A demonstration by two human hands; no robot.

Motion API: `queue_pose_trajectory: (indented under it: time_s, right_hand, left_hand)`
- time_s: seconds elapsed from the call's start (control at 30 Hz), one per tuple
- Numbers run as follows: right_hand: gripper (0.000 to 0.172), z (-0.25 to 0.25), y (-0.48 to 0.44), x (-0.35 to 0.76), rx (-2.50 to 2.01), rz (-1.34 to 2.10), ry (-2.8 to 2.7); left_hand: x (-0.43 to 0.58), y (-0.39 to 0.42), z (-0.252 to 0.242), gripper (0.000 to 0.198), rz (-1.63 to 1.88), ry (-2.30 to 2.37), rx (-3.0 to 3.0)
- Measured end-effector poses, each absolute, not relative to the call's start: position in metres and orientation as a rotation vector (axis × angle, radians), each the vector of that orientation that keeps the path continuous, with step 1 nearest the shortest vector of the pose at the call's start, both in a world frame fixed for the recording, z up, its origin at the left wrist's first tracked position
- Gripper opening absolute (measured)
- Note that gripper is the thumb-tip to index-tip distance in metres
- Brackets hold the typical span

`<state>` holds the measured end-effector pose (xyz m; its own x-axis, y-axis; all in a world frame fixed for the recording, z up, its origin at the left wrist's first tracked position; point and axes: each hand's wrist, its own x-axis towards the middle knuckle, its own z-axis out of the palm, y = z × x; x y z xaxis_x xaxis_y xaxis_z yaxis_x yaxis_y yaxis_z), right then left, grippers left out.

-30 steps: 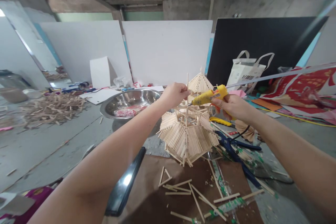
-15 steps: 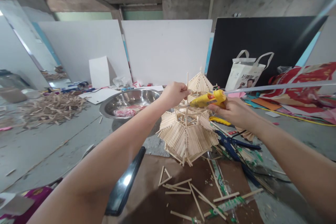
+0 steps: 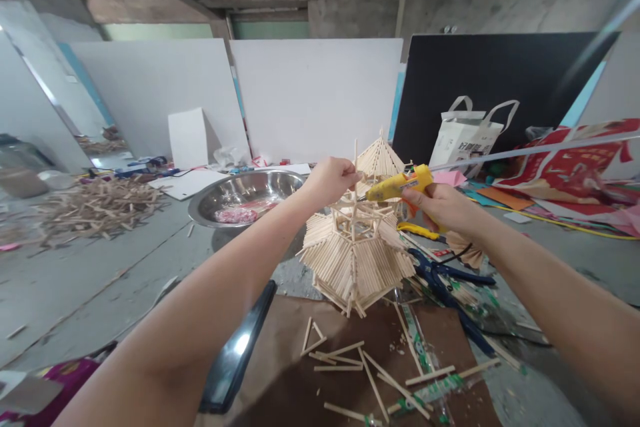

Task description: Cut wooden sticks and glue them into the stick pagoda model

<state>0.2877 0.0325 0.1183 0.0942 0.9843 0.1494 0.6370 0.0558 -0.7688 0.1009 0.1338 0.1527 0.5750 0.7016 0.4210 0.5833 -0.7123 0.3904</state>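
A tiered model pavilion [image 3: 356, 260] built of thin wooden sticks stands in front of me, with a pointed stick roof [image 3: 380, 157] behind its top. My left hand [image 3: 334, 180] pinches an upright wooden stick [image 3: 355, 159] above the model's upper frame. My right hand [image 3: 443, 207] is wrapped round a yellow glue gun [image 3: 400, 183], whose nozzle points left at the stick, close to its lower part. A long clear glue stick [image 3: 525, 150] runs out of the gun's back to the right. Whether the nozzle touches the wood I cannot tell.
Loose sticks [image 3: 340, 360] lie on a brown sheet [image 3: 280, 353] beside a dark phone [image 3: 240, 347]. Blue-handled pliers [image 3: 435, 270] and yellow-handled pliers [image 3: 420, 231] are right of the model. A steel basin [image 3: 205, 210] holds plastic packets; a stick pile [image 3: 100, 207] lies left.
The glue gun in my right hand has tilted, its rear rising slightly and its nozzle shifting a little right. My left hand stays at the upright stick.
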Motion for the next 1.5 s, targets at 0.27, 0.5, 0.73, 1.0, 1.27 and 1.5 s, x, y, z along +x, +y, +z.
queue_pose_trajectory:
  time_s: [0.27, 0.5, 0.73, 1.0, 1.27, 1.5]
  right_hand:
    - [0.041, 0.12, 0.039, 0.285, -1.555, 0.832, -1.499]
    - [0.038, 0.12, 0.031, 0.288, -1.53, 0.835, -1.491]
    - [0.042, 0.121, 0.026, 0.288, -1.556, 0.719, -1.572]
    - [0.041, 0.117, 0.023, 0.288, -1.594, 0.635, -1.581]
    - [0.038, 0.114, 0.022, 0.289, -1.597, 0.641, -1.554]
    - [0.04, 0.112, 0.021, 0.289, -1.642, 0.61, -1.557]
  left_hand:
    - [0.101, 0.133, 0.153, 0.024, 0.815, 1.094, 2.591]
    - [0.101, 0.135, 0.152, 0.024, 0.837, 1.077, 2.584]
    - [0.102, 0.134, 0.152, 0.023, 0.846, 1.083, 2.601]
    - [0.101, 0.133, 0.152, 0.022, 0.828, 1.08, 2.583]
    - [0.103, 0.137, 0.148, 0.021, 0.885, 1.099, 2.595]
    - [0.104, 0.135, 0.145, 0.02, 0.934, 1.114, 2.615]
